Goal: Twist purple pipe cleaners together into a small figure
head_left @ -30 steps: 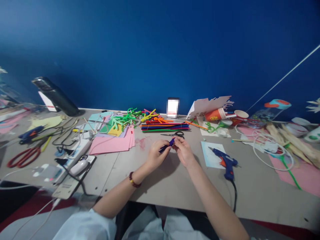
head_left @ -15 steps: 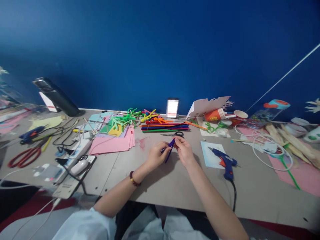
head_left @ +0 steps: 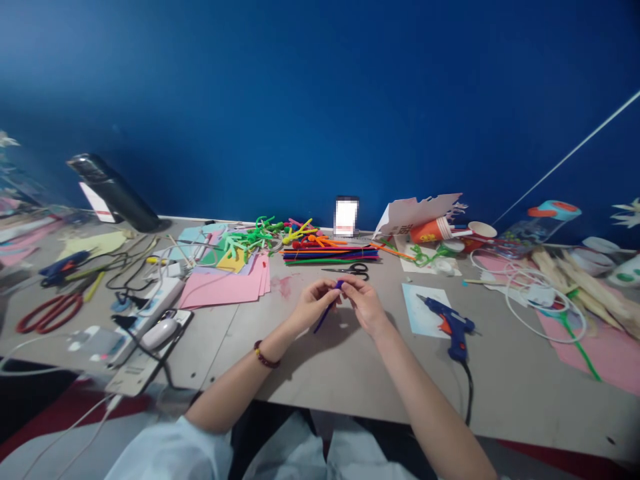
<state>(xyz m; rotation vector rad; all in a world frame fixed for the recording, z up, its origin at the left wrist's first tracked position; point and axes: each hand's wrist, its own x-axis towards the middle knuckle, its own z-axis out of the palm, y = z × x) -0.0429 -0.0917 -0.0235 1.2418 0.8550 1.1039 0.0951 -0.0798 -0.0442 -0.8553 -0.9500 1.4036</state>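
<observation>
A craft room or hobby workshop, seen from above a long grey worktop (head_left: 320, 373) set against a deep blue wall (head_left: 320, 100). The worktop was crowded with craft supplies: a bundle of straight coloured pipe cleaners (head_left: 330, 254), twisted pipe-cleaner shapes (head_left: 250, 237), sheets of pink paper (head_left: 225, 287), black-handled scissors (head_left: 350, 269), red-handled scissors (head_left: 47, 313), a blue hot glue gun (head_left: 450, 323) lying on a paper square, paper cups (head_left: 430, 230) and coils of white cord (head_left: 543, 300). A power strip (head_left: 150, 303) with plugged-in cables lay at the left.
</observation>
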